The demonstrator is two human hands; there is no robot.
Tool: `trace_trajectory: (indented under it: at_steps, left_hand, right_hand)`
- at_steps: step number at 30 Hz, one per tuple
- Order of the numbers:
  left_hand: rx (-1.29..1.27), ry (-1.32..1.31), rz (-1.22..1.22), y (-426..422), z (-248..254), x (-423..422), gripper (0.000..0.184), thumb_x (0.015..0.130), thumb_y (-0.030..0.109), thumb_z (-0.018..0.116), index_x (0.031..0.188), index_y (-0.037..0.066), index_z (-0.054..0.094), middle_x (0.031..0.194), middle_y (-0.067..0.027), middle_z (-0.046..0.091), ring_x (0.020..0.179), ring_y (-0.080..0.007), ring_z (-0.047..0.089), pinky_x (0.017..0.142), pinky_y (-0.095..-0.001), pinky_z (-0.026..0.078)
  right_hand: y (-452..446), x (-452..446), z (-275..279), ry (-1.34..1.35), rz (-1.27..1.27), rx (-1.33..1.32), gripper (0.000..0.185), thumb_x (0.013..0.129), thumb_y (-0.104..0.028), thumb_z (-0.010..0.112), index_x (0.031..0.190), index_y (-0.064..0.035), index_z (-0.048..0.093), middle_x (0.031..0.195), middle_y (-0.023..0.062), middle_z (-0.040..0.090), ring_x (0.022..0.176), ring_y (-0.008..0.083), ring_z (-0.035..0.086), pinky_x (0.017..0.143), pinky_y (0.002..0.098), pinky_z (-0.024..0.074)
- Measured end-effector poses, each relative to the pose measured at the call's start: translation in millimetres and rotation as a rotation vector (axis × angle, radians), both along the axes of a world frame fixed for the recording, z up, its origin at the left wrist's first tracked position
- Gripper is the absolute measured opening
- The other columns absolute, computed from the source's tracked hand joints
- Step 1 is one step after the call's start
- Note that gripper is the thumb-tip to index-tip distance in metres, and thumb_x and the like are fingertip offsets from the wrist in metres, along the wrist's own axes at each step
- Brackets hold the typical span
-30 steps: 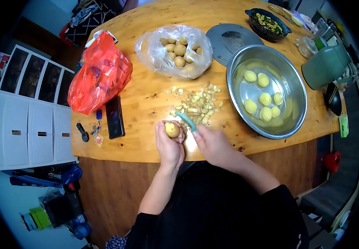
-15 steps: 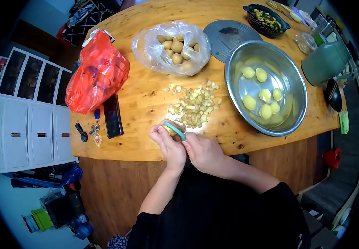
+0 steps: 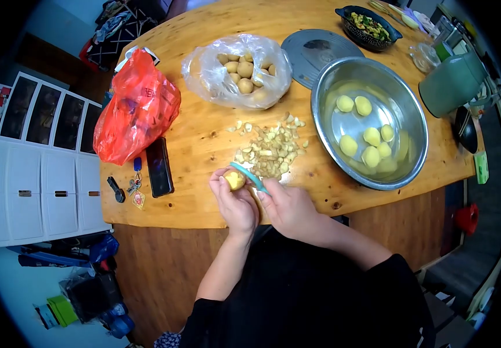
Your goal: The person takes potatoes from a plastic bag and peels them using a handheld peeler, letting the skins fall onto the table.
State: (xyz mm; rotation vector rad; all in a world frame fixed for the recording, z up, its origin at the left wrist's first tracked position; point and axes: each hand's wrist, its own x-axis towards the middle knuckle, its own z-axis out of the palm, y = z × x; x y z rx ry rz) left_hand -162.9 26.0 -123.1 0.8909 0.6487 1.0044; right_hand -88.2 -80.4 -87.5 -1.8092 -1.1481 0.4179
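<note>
A partly peeled potato (image 3: 234,180) is in my left hand (image 3: 236,206), fingers closed around it near the table's front edge. My right hand (image 3: 288,209) grips a turquoise peeler (image 3: 249,176), whose head lies at the potato's upper right side. Just beyond both hands a heap of potato peelings (image 3: 270,151) is spread on the wood. To the right stands a large metal basin (image 3: 319,124) with water and several peeled potatoes (image 3: 371,137). Unpeeled potatoes (image 3: 245,70) fill an open clear plastic bag (image 3: 204,72) farther back.
A red plastic bag (image 3: 137,110), a phone (image 3: 159,167) and keys (image 3: 133,184) lie on the left. Behind the basin are a grey round lid (image 3: 314,52) and a dark bowl of food (image 3: 369,28). A green pitcher (image 3: 452,86) stands at the right.
My left hand has turned the potato, so more of its yellow peeled face shows. The peeler and my right hand have shifted slightly to the right.
</note>
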Motion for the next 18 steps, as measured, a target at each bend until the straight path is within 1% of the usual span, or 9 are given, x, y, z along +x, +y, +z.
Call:
trace_trajectory:
  at_steps: [2,3,6,9,12,13,15,16,18]
  left_hand:
    - [0.026,0.114,0.023,-2,-10,-3,0.027,0.114,0.03,0.029,0.121,0.008,0.044,0.111,-0.0106,0.053,0.089,-0.0155,0.051,0.08,-0.0284,0.046]
    - [0.077,0.245,-0.014,-2,-8,-7,0.028,0.114,0.034,0.029,0.121,0.009,0.042,0.108,-0.009,0.054,0.086,-0.0148,0.052,0.077,-0.0276,0.047]
    - [0.066,0.173,0.008,-9,1,-1,0.027,0.114,0.035,0.031,0.122,0.01,0.039,0.106,-0.0082,0.054,0.082,-0.0152,0.052,0.075,-0.029,0.048]
    - [0.161,0.172,-0.031,-8,-3,-6,0.033,0.114,0.038,0.03,0.121,0.008,0.041,0.104,-0.0084,0.056,0.088,-0.0169,0.054,0.082,-0.0319,0.049]
    - [0.171,0.148,0.003,-7,-6,-6,0.031,0.114,0.038,0.032,0.121,0.009,0.042,0.106,-0.009,0.054,0.088,-0.0173,0.052,0.08,-0.0322,0.047]
    - [0.204,0.086,0.021,-7,-8,-5,0.03,0.114,0.037,0.033,0.121,0.009,0.042,0.108,-0.0095,0.054,0.089,-0.0176,0.052,0.081,-0.0324,0.047]
    - [0.266,-0.04,0.054,-7,-7,-2,0.029,0.113,0.036,0.034,0.121,0.009,0.042,0.112,-0.0105,0.053,0.091,-0.0183,0.052,0.082,-0.033,0.046]
    - [0.232,-0.041,0.032,-6,-4,-1,0.028,0.113,0.035,0.035,0.121,0.009,0.043,0.113,-0.0109,0.053,0.091,-0.0186,0.052,0.082,-0.0331,0.046]
    - [0.166,-0.049,0.017,-1,7,0,0.027,0.113,0.034,0.036,0.12,0.009,0.043,0.116,-0.0117,0.053,0.092,-0.0191,0.052,0.083,-0.0335,0.045]
  right_hand:
    - [2,-3,1,-0.02,0.01,0.009,0.015,0.102,-0.018,0.056,0.099,-0.0036,0.052,0.073,0.0195,0.065,0.065,0.0412,0.065,0.057,0.0515,0.0505]
    - [3,-5,0,-0.027,0.013,0.026,0.014,0.102,-0.016,0.057,0.1,-0.0033,0.052,0.072,0.02,0.064,0.064,0.0414,0.065,0.055,0.0509,0.0496]
    - [5,-10,-9,-0.049,0.026,0.024,0.013,0.101,-0.015,0.058,0.1,-0.003,0.053,0.074,0.0207,0.064,0.064,0.042,0.064,0.054,0.0507,0.0492]
    - [5,-13,-9,-0.074,0.035,0.004,0.016,0.102,-0.018,0.056,0.099,-0.0034,0.051,0.073,0.02,0.066,0.064,0.0419,0.065,0.057,0.0524,0.0506]
    - [7,-13,-10,-0.106,0.023,-0.02,0.017,0.102,-0.02,0.055,0.098,-0.0041,0.051,0.069,0.0196,0.065,0.062,0.042,0.066,0.057,0.0543,0.0509]
    - [8,-11,-12,-0.119,0.014,-0.03,0.017,0.102,-0.02,0.055,0.098,-0.0044,0.051,0.067,0.0195,0.065,0.061,0.0422,0.066,0.057,0.0549,0.0507]
    - [9,6,-22,-0.067,-0.052,-0.142,0.017,0.102,-0.02,0.055,0.097,-0.0047,0.051,0.065,0.0199,0.064,0.06,0.043,0.065,0.056,0.0559,0.0501]
    - [8,13,-23,-0.041,-0.089,-0.196,0.017,0.102,-0.021,0.056,0.097,-0.0048,0.051,0.063,0.0201,0.063,0.06,0.0434,0.065,0.056,0.0564,0.0498]
    - [5,19,-16,0.011,-0.088,-0.085,0.018,0.103,-0.021,0.056,0.096,-0.0049,0.051,0.062,0.0208,0.062,0.061,0.0449,0.064,0.056,0.0563,0.0491]
